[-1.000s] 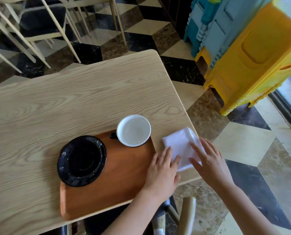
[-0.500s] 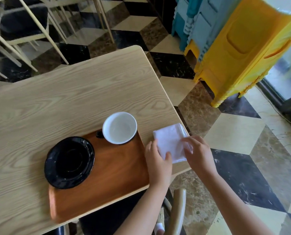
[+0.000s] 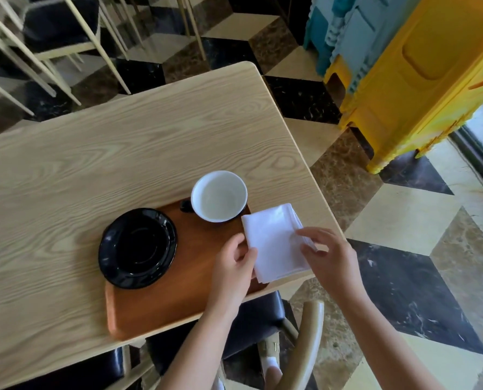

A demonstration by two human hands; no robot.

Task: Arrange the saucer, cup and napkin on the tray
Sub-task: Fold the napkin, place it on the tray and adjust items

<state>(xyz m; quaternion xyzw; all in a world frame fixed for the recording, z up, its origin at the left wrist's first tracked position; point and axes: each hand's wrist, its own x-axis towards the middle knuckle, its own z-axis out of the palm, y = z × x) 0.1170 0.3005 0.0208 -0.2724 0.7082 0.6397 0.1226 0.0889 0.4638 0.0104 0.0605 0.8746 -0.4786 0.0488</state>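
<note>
Both hands grip the folded white napkin (image 3: 274,243), the left hand (image 3: 234,266) at its left edge and the right hand (image 3: 327,254) at its right side. It covers the brown tray's (image 3: 178,305) right end, hiding that corner. The white cup (image 3: 219,196) and black saucer (image 3: 138,247) sit on the tray, on the desk (image 3: 94,164).

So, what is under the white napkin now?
The napkin covers the right end of the wooden tray and a bit of the table. Whether it rests flat there or is lifted by both hands cannot be seen.
</note>
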